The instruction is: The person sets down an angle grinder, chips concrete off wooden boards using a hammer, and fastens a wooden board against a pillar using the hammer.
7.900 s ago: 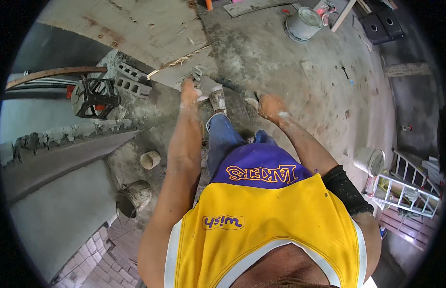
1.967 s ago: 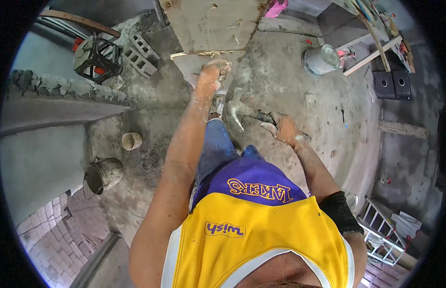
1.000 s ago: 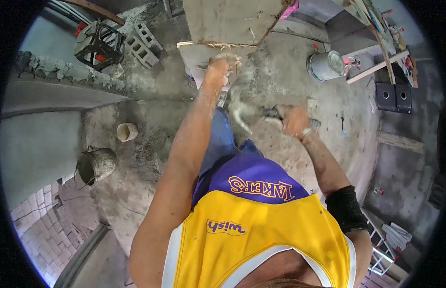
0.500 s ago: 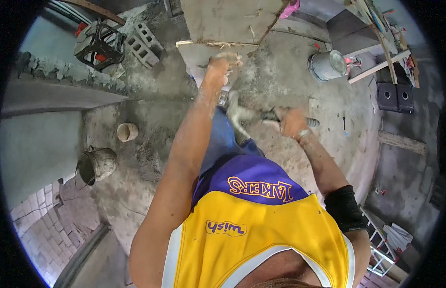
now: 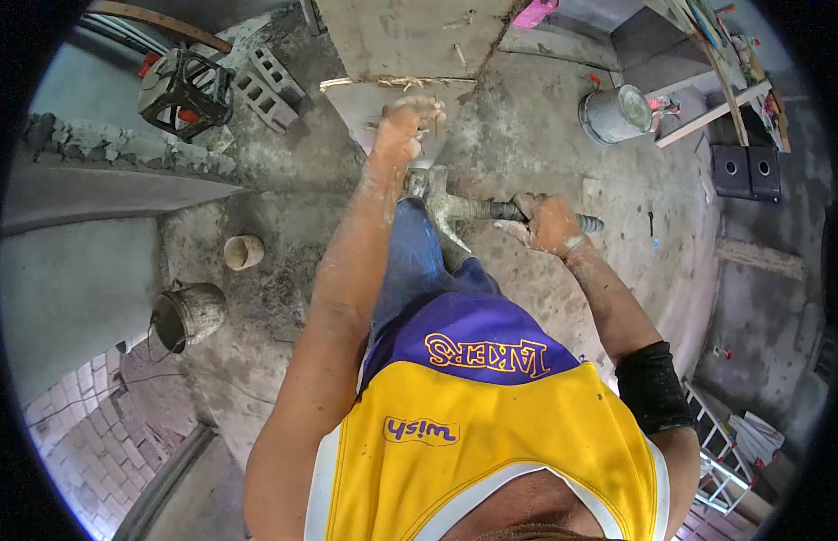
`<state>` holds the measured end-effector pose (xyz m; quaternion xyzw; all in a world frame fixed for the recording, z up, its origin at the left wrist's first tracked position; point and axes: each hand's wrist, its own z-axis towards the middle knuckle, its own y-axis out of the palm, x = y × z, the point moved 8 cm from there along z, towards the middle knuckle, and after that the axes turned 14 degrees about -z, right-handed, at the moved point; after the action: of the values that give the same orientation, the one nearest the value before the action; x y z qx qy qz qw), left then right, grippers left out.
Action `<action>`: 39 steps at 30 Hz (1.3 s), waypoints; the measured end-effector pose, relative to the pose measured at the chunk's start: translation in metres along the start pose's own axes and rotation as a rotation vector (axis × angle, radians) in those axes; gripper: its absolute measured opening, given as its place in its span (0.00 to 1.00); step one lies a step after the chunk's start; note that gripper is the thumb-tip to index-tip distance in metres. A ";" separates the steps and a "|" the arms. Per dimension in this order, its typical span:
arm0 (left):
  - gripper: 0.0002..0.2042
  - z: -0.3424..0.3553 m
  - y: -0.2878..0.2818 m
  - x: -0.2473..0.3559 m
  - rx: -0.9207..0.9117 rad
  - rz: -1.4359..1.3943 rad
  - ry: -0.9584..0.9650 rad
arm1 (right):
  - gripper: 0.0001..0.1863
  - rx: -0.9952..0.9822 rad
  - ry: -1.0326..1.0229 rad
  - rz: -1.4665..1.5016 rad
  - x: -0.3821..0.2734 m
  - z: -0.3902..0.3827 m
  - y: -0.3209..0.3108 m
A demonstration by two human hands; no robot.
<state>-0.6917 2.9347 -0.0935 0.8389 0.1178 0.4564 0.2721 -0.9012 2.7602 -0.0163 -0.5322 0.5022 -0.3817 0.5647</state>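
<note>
My right hand (image 5: 554,225) is wrapped round the handle of a claw hammer (image 5: 444,207), its metal head pointing left and its curved claw toward me. The hammer's striking end lies just below my left hand, near my knee in blue jeans (image 5: 417,252). My left hand (image 5: 410,126), dusted with pale powder, has its fingers curled in front of a grey panel (image 5: 451,99); what they hold, if anything, is too small to make out. Beyond it, a larger grey board (image 5: 401,41) with a rough pale edge has nail-like pieces sticking out of it.
Hollow concrete blocks (image 5: 266,104) and a dark stool (image 5: 186,95) stand at the far left. A small pot (image 5: 244,252) and a bucket (image 5: 192,316) are on the left floor. At the right are a grey bucket (image 5: 617,114), leaning planks (image 5: 712,115) and a white ladder (image 5: 715,451).
The hammer, smeared by motion half a second ago, now appears sharp with its head near my left knee. My left hand has shifted slightly left along with the view.
</note>
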 end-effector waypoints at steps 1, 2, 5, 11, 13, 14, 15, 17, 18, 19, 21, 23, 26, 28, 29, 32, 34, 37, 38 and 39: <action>0.08 0.001 0.001 0.000 -0.009 0.023 -0.004 | 0.27 0.044 -0.054 -0.002 -0.006 0.000 -0.006; 0.07 0.002 0.001 0.000 -0.017 0.045 -0.007 | 0.27 0.043 -0.057 -0.001 -0.003 0.003 -0.005; 0.07 0.004 0.004 -0.003 -0.027 0.013 -0.020 | 0.27 0.005 -0.107 -0.112 0.005 0.021 0.003; 0.06 -0.004 0.005 0.003 0.016 0.043 0.044 | 0.26 0.072 0.032 0.109 -0.003 0.010 0.000; 0.06 -0.007 0.011 0.005 0.027 0.087 0.021 | 0.26 0.106 -0.131 0.033 0.009 0.004 0.021; 0.07 -0.007 0.010 0.005 0.038 0.134 -0.003 | 0.26 0.124 -0.208 -0.003 0.007 0.009 0.022; 0.07 -0.004 0.008 0.006 0.033 0.142 -0.004 | 0.25 0.146 -0.286 -0.040 0.007 0.015 0.022; 0.08 0.003 0.003 -0.002 0.004 0.069 -0.080 | 0.26 0.073 -0.011 -0.154 0.027 0.046 0.011; 0.08 0.005 0.003 -0.003 0.002 0.071 -0.079 | 0.26 0.076 -0.009 -0.155 0.028 0.044 0.013; 0.09 0.003 0.002 -0.002 0.015 0.095 -0.058 | 0.26 0.031 0.032 -0.109 0.027 0.039 0.020; 0.10 0.000 0.001 -0.002 0.031 0.118 -0.038 | 0.27 -0.016 0.072 -0.061 0.024 0.026 0.030; 0.06 -0.005 0.007 0.006 0.003 0.131 0.018 | 0.29 0.178 -0.163 0.000 -0.005 0.013 0.003; 0.06 0.007 0.005 -0.005 -0.036 0.071 0.004 | 0.31 0.075 -0.273 -0.135 0.003 0.019 0.007; 0.06 0.004 0.006 -0.005 -0.012 0.063 -0.011 | 0.31 0.057 -0.058 -0.141 0.029 0.037 0.013; 0.06 0.002 0.007 -0.001 0.019 0.046 -0.013 | 0.30 0.006 -0.006 -0.087 0.031 0.039 0.015; 0.06 0.008 -0.001 -0.002 0.016 0.084 0.013 | 0.28 -0.026 0.038 0.034 0.027 0.027 0.028; 0.07 0.009 -0.004 -0.001 0.044 0.107 -0.007 | 0.27 0.154 -0.105 0.225 0.004 0.012 0.009; 0.09 0.009 -0.002 0.005 0.021 0.128 0.013 | 0.29 0.129 -0.205 -0.012 0.012 0.025 0.005; 0.09 0.008 0.001 0.000 -0.027 0.118 0.039 | 0.30 0.093 -0.174 -0.110 0.027 0.033 0.013; 0.09 0.006 0.012 -0.010 -0.046 0.128 0.012 | 0.31 -0.077 0.015 -0.135 0.073 0.046 0.046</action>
<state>-0.6927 2.9181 -0.0961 0.8354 0.0551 0.4807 0.2607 -0.8462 2.7060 -0.0761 -0.5834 0.4835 -0.4034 0.5129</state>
